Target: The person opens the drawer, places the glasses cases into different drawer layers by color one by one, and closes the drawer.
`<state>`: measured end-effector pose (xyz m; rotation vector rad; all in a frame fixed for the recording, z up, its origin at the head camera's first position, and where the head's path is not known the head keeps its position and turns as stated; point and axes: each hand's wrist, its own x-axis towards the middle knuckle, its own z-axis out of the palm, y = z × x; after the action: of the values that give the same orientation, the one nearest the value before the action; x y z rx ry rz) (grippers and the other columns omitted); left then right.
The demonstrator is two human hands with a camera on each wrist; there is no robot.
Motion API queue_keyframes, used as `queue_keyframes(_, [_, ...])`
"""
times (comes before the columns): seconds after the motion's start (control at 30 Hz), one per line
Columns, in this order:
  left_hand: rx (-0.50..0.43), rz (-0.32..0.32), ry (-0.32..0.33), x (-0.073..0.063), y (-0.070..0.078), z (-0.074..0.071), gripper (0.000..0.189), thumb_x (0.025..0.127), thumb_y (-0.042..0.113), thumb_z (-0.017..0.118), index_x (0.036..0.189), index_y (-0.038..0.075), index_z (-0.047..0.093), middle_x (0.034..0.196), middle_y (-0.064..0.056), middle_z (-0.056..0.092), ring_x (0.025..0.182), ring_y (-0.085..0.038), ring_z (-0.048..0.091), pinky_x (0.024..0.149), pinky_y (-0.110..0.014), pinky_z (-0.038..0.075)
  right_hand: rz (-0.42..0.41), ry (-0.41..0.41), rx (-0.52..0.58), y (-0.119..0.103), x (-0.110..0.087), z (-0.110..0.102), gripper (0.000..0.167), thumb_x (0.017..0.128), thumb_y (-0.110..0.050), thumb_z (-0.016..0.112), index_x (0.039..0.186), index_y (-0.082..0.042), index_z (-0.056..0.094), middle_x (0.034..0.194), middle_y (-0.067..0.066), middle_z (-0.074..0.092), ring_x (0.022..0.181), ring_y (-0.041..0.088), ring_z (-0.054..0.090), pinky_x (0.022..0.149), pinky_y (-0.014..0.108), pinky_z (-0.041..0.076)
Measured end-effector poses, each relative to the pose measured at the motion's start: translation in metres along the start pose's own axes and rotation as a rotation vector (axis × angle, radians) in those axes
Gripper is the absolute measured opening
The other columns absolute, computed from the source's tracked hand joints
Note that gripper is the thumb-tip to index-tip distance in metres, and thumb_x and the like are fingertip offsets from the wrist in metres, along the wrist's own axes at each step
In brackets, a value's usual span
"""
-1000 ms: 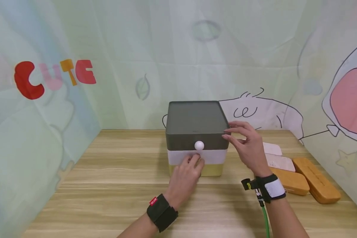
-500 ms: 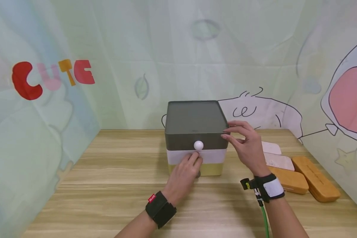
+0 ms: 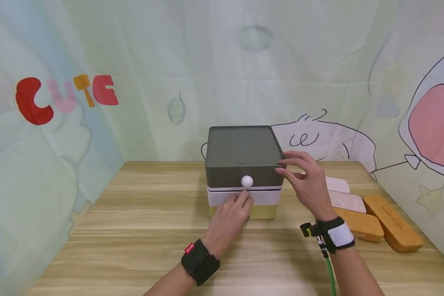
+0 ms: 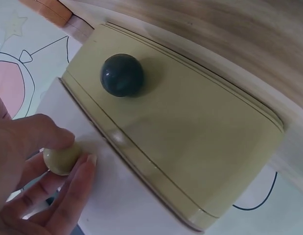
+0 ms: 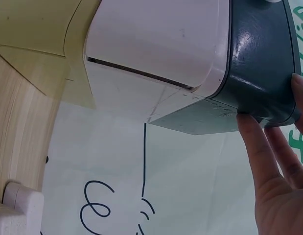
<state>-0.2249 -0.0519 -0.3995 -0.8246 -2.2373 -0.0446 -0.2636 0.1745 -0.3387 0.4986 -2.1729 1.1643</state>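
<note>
The drawer (image 3: 264,198) has edged out midway down the box (image 3: 263,212), its front pointing nearward, long axis left-right. The left hand (image 3: 227,222) pinches its knob (image 4: 62,159); the right hand (image 3: 311,185) grips the dark top (image 3: 244,146) by a corner.

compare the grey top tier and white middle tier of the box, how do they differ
The grey top tier has a white knob; the white middle tier has a yellowish knob. The white tier's drawer stands slightly out, leaving a dark gap; the grey tier shows none. The left hand pinches the white tier's knob, while no hand is on the grey tier's. Both have one round knob in front.
</note>
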Motion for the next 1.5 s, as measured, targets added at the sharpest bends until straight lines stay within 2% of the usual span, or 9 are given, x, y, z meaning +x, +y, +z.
queue_keyframes(0.1, [0.001,0.006,-0.002,0.001,0.001,-0.001,0.02,0.088,0.002,0.075,0.107,0.005,0.07,0.115,-0.006,0.066,0.083,-0.017,0.068,0.066,-0.025,0.058,-0.012,0.003,-0.006,0.0,-0.001,-0.001,0.025,0.087,-0.01,0.079,0.111,-0.006,0.077,0.131,0.01,0.065,0.123,0.028,0.062,0.082,0.034,0.058])
queue_keyframes(0.27, [0.015,0.012,0.001,0.001,0.002,-0.002,0.02,0.088,0.001,0.074,0.107,0.005,0.069,0.112,-0.005,0.065,0.08,-0.016,0.066,0.065,-0.024,0.057,-0.03,0.005,0.01,0.002,-0.002,-0.002,0.027,0.087,-0.008,0.078,0.114,-0.007,0.076,0.13,0.011,0.065,0.12,0.029,0.063,0.082,0.015,0.055])
queue_keyframes(0.37, [0.02,0.014,0.004,0.002,0.003,-0.002,0.019,0.088,0.0,0.074,0.106,0.005,0.069,0.109,-0.004,0.064,0.078,-0.015,0.064,0.063,-0.024,0.056,-0.04,0.005,0.027,0.004,-0.003,-0.002,0.025,0.088,-0.006,0.077,0.113,-0.005,0.076,0.13,0.012,0.064,0.12,0.028,0.063,0.082,0.008,0.051])
queue_keyframes(0.67, [-0.018,0.005,0.009,0.002,0.002,-0.004,0.019,0.088,0.0,0.073,0.105,0.005,0.068,0.105,-0.003,0.062,0.076,-0.014,0.062,0.06,-0.024,0.055,-0.074,0.009,0.053,0.003,-0.003,-0.002,0.019,0.091,-0.002,0.072,0.11,-0.003,0.076,0.127,0.014,0.064,0.118,0.028,0.063,0.082,0.007,0.051])
queue_keyframes(0.83, [-0.009,0.008,-0.001,0.001,0.002,-0.003,0.019,0.087,0.0,0.073,0.105,0.005,0.068,0.104,-0.003,0.062,0.076,-0.014,0.062,0.059,-0.024,0.055,-0.081,0.013,0.058,0.003,-0.004,-0.001,0.018,0.092,-0.001,0.07,0.108,-0.003,0.076,0.126,0.015,0.064,0.119,0.03,0.062,0.083,0.006,0.05])
queue_keyframes(1.17, [0.002,0.003,-0.015,0.002,0.002,-0.008,0.021,0.086,-0.003,0.073,0.105,0.004,0.069,0.107,-0.004,0.062,0.074,-0.014,0.062,0.06,-0.024,0.055,-0.089,0.035,0.002,0.003,-0.001,0.002,0.015,0.091,-0.004,0.073,0.105,-0.003,0.077,0.124,0.012,0.066,0.118,0.028,0.063,0.081,0.005,0.049])
queue_keyframes(1.5, [-0.021,-0.01,-0.055,0.003,0.005,-0.013,0.025,0.084,-0.006,0.074,0.106,0.004,0.07,0.102,-0.005,0.058,0.07,-0.012,0.061,0.055,-0.022,0.053,-0.07,0.054,-0.003,0.003,-0.003,0.0,0.017,0.089,-0.004,0.074,0.105,-0.005,0.078,0.123,0.011,0.069,0.117,0.027,0.065,0.084,0.005,0.049])
